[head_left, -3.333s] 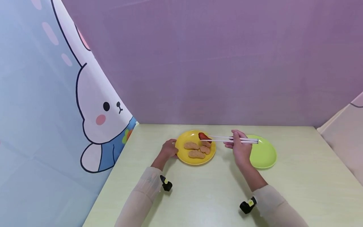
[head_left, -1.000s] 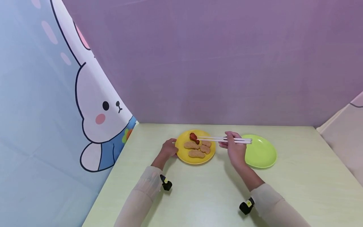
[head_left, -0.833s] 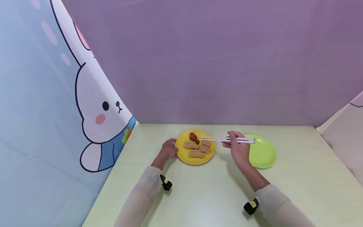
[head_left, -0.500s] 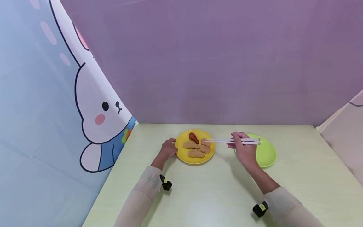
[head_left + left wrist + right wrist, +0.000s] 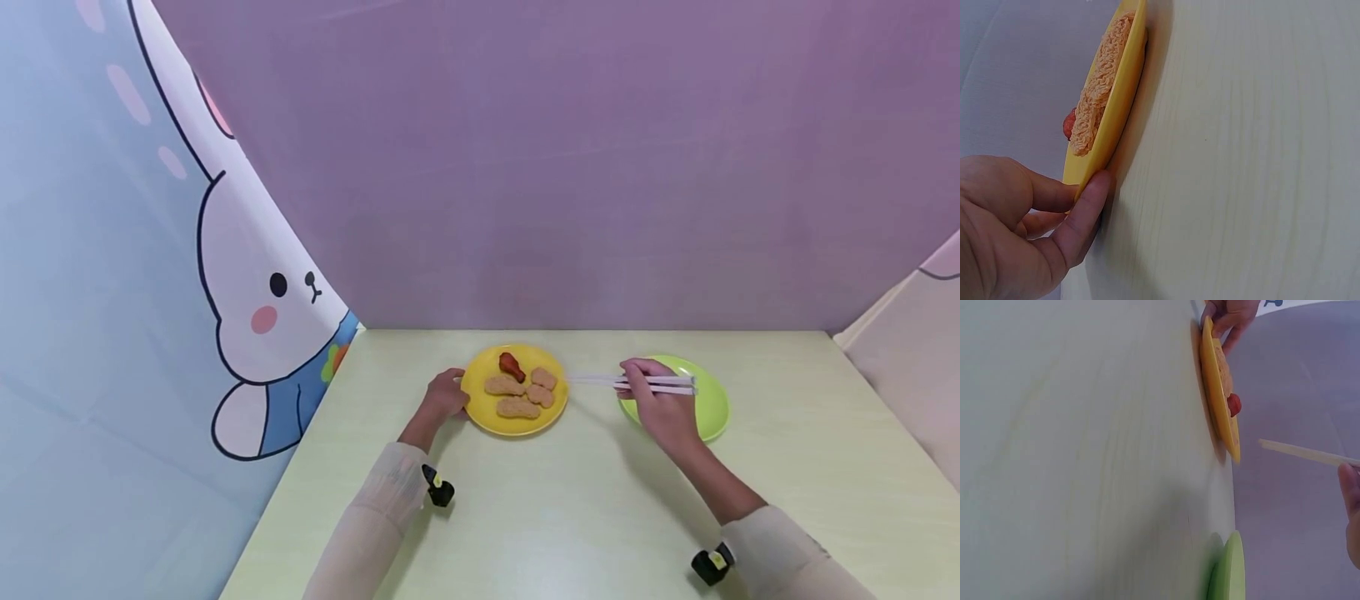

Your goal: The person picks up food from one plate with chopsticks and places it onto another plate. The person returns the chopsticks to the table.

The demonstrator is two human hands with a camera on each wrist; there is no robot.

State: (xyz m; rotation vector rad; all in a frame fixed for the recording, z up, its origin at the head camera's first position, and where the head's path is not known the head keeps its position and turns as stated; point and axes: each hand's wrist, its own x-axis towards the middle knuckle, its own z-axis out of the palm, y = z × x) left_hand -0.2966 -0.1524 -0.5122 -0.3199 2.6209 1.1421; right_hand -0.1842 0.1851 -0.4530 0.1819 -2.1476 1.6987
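Observation:
In the head view, my left hand (image 5: 446, 395) pinches the left rim of a yellow plate (image 5: 486, 363). Thumb and fingers close on that rim in the left wrist view. On the plate lie a red-brown chicken drumstick (image 5: 512, 367), towards the back, and several tan breaded pieces (image 5: 517, 407). My right hand (image 5: 660, 410) grips a pair of white chopsticks (image 5: 679, 381), held above the table and partly over a green plate (image 5: 712, 410). Their tips point left, just off the yellow plate's right rim, with nothing between them. The right hand covers part of the green plate.
Both plates stand on a pale wooden table (image 5: 540, 517). A purple cloth wall (image 5: 570, 208) rises behind the table's back edge. On the left hangs a blue cloth with a rabbit print (image 5: 277, 333). Black wrist cameras (image 5: 441, 492) sit on both sleeves.
The chopsticks have let go of the drumstick, which now lies at the back of the yellow plate. My right hand has drawn back to the right. The left hand stays on the rim.

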